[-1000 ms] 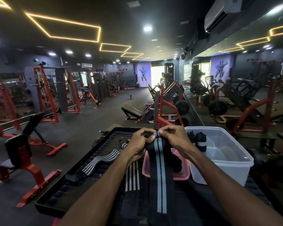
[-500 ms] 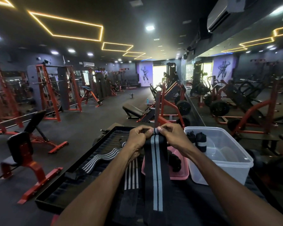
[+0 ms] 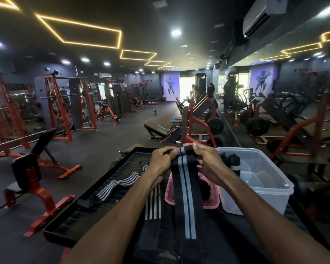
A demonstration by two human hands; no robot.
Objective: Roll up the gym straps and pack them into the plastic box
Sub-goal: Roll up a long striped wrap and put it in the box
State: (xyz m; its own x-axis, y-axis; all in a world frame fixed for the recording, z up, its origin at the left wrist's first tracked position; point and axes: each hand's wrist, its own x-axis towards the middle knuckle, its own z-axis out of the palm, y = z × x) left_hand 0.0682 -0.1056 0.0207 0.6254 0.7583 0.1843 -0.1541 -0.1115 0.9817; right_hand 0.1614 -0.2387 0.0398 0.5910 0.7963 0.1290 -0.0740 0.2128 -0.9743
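**Strap Rolling: Roll Thickening at Upper End**

Since the earlier frames, the rolled end of the black strap (image 3: 186, 191) is sitting thicker between the hands, and both hands are turning it a little further over. The left hand (image 3: 161, 161) is pinching the roll's left end with curled fingers. The right hand (image 3: 207, 161) is gripping the right end, fingers curled over the top. The strap's unrolled length, marked by two grey stripes, is hanging down toward the camera over the pink tray (image 3: 210, 203). The clear plastic box (image 3: 255, 195) is standing just right of the hands, with rolled straps (image 3: 233, 162) upright in its near-left corner. Another striped strap (image 3: 120, 182) is lying loose on the black platform (image 3: 80, 220), left of the forearms.
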